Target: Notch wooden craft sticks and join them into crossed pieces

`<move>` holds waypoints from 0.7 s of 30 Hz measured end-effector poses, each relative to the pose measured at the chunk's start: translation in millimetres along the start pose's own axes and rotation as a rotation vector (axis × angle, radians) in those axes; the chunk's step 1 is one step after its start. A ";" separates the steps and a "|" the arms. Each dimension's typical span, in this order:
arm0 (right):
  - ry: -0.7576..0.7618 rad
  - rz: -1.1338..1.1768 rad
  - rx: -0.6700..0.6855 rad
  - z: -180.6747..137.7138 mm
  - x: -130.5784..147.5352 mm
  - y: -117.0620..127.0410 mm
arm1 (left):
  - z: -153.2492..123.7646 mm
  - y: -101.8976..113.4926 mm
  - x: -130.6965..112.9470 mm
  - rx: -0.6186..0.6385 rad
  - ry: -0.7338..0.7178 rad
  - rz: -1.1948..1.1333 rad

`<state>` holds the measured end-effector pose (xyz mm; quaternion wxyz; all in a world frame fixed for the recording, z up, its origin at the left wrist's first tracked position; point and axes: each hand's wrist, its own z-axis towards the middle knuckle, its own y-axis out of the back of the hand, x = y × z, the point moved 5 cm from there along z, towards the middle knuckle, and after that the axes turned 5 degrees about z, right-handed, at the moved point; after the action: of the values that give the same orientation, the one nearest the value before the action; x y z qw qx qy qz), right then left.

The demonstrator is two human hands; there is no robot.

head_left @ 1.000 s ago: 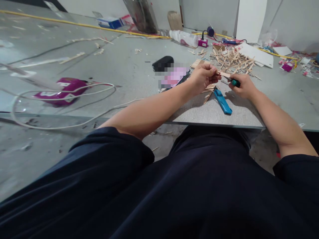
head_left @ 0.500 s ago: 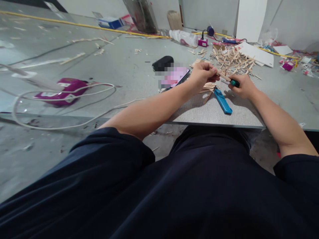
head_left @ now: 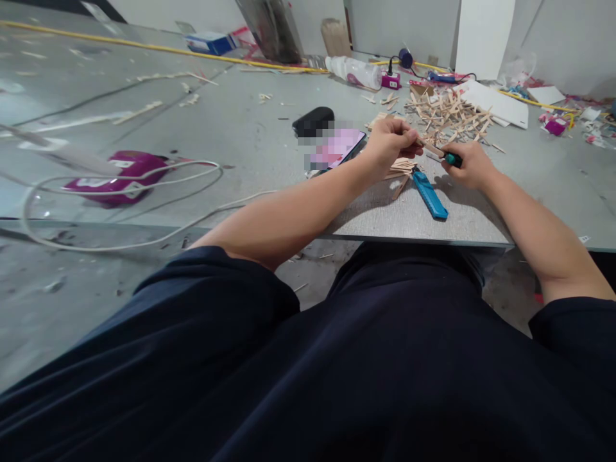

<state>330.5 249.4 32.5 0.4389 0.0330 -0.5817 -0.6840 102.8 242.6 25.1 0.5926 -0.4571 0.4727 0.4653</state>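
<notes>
My left hand [head_left: 393,140] is closed, pinching a thin wooden stick [head_left: 427,147] between thumb and fingers. My right hand [head_left: 468,163] is wrapped round the green-and-black handle of a craft knife [head_left: 452,159], whose tip meets the stick's right end. Whether the blade cuts into the wood is too small to tell. Below the hands lies a blue utility knife [head_left: 430,196] on the table. Beside its upper end is a small bunch of wooden sticks [head_left: 402,168], partly under my left hand.
Behind the hands is a heap of wood pieces [head_left: 447,115]. A phone [head_left: 344,146] and black case [head_left: 315,120] lie left of them. A clear bottle [head_left: 353,72] lies further back. A glue gun [head_left: 120,176] with a looping white cable [head_left: 192,236] is at the left.
The craft knife and stick have shifted very slightly between my fingers, with a little more of a pale strip showing near the knife's tip. Both hands stay in nearly the same place.
</notes>
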 end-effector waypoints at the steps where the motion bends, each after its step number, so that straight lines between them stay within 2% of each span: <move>1: 0.000 0.004 -0.005 -0.1 1.3 0.1 | 0.2 0.0 0.1 0.001 -0.001 0.004; 5: 0.004 0.017 -0.007 -1.4 5.8 0.0 | 1.6 -1.0 3.2 -0.001 0.053 -0.028; 11: 0.085 -0.044 -0.069 -2.9 9.8 2.7 | 3.2 -6.0 9.7 0.051 0.184 -0.216; 21: 0.101 -0.065 -0.080 2.8 -6.8 -2.3 | 4.1 -4.4 2.8 0.052 0.068 -0.165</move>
<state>331.8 255.7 28.4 0.4461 0.0687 -0.5297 -0.7181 108.0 246.4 23.3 0.6243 -0.4945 0.4652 0.3865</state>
